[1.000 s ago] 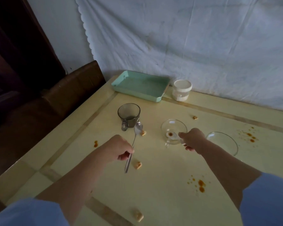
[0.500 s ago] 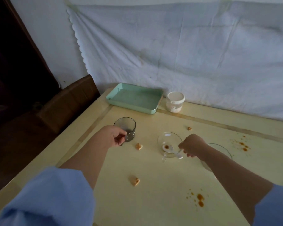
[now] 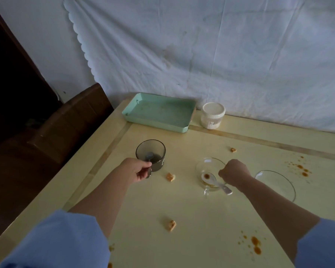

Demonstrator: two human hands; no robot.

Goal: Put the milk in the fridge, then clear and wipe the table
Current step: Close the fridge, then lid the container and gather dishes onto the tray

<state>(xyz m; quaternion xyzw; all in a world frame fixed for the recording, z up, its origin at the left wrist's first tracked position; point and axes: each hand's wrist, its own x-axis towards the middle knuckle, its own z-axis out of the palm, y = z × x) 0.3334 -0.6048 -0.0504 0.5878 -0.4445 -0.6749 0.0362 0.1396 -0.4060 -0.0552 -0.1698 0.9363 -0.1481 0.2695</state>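
Left hand (image 3: 136, 171) fingers are being curled around the handle of the dark smoked-glass mug (image 3: 150, 154), in which a metal spoon (image 3: 149, 157) is being kept. The right hand (image 3: 232, 171) is being held fisted at the rim of the clear glass cup (image 3: 211, 174); a second spoon (image 3: 217, 182) is being rested there, its long axis running near-right, bowl pointing far-left. Both cups are standing on the pale yellow table (image 3: 182, 219).

Right hand (image 3: 232, 172) hides the clear cup's (image 3: 209, 171) far rim; grip unclear
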